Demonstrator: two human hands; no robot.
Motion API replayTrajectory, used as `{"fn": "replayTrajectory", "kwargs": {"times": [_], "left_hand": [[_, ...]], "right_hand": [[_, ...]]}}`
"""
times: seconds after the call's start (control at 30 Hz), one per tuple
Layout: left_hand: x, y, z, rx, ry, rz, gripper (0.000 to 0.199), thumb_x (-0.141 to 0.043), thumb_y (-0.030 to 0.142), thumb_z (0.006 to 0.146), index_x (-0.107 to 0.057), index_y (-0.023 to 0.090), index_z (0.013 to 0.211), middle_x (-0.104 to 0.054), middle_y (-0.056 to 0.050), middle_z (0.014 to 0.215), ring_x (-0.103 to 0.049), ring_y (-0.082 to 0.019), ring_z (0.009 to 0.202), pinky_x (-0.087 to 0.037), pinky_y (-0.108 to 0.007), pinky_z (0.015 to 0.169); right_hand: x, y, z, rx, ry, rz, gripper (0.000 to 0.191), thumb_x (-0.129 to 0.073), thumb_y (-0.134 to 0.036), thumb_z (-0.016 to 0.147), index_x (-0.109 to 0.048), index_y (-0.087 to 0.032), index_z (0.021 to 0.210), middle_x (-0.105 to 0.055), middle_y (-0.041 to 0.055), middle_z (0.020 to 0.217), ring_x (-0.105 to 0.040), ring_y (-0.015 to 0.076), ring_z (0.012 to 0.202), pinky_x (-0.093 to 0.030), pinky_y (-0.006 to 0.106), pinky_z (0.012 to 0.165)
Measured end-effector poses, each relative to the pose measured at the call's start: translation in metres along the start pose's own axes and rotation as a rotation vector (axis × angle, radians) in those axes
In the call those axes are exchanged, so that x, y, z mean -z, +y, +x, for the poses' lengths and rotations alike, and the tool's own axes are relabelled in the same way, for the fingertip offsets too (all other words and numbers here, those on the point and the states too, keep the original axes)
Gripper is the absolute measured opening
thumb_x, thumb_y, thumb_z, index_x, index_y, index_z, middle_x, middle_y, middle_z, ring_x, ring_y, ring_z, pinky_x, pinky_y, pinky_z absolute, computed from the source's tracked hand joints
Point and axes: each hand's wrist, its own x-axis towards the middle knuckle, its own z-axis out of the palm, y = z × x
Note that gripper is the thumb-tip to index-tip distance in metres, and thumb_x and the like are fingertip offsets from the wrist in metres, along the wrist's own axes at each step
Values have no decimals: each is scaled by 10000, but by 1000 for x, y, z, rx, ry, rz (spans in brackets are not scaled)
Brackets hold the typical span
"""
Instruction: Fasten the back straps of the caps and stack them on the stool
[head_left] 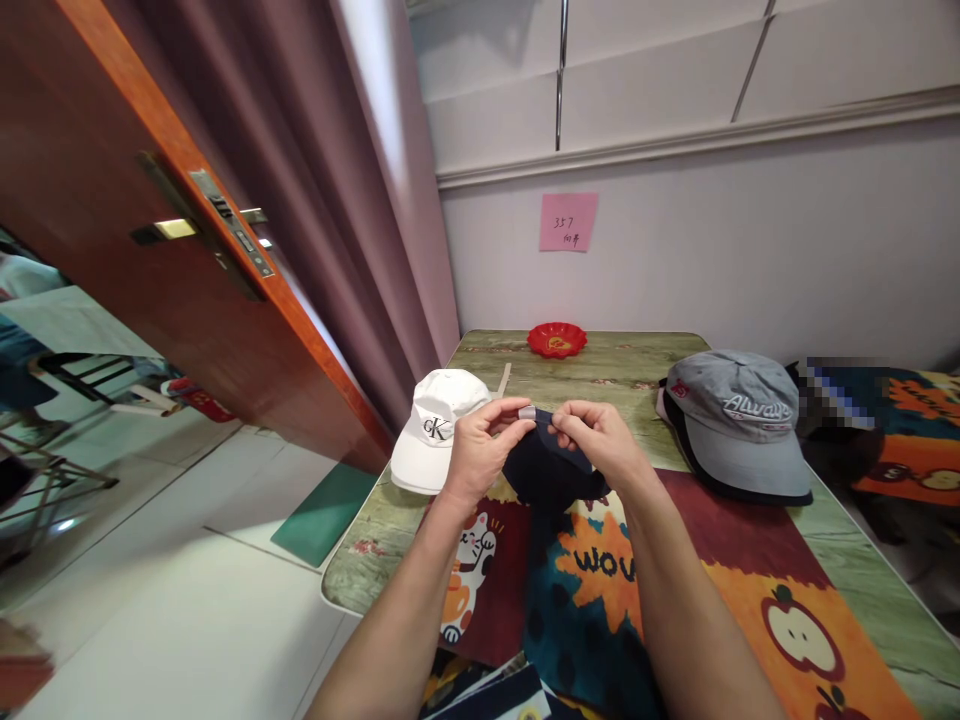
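Observation:
A dark navy cap (553,478) hangs between my hands above the patterned cloth (697,520). My left hand (480,448) is closed in a pinch at the cap's strap, where a small pale piece (528,412) shows between thumb and fingers. My right hand (600,432) pinches the strap a little to the right, fingertips together. The cap's exact buckle details are too small to make out. Left of my left hand sits a white cap (416,455) with black "CK" lettering. Off to the right, a grey cap (739,450) rests on top of a darker one.
A red scalloped dish (557,340) stands at the back of the wood-patterned table (615,372). Above it, a pink note (568,222) is stuck to the wall. An open brown door (225,330) and a purple curtain (337,200) flank the table's left side.

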Motion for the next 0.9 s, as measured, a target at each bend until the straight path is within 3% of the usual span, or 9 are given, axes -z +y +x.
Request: {"fn": "replayTrajectory", "kwargs": {"times": [0.4,0.63,0.9], "left_hand": [[3,4,-1,-102,-160,157,200,-707,221,822,-744,183,1016,-770,-44,961,-723,-182,856,-577,-291,828],[9,-7,4,-26,-140,88,187,-722,275,817,-723,174,974,-755,-47,930,-708,-179,843,-565,-293,815],[19,-5,8,7,-242,79,241,-736,298,811,-713,164,1011,-741,-52,943,-692,-177,864,-553,-295,820]], "right_hand": [[4,0,-1,57,-141,-148,288,-616,-411,840,-638,-168,688,-563,-16,602,-438,102,541,-294,240,503],[24,4,-1,-3,-214,-151,311,-615,-485,885,-633,-181,953,-697,27,746,-608,156,670,-434,255,613],[38,8,-3,-11,-259,-114,292,-639,-465,864,-649,-174,842,-596,1,659,-500,124,587,-350,240,521]]}}
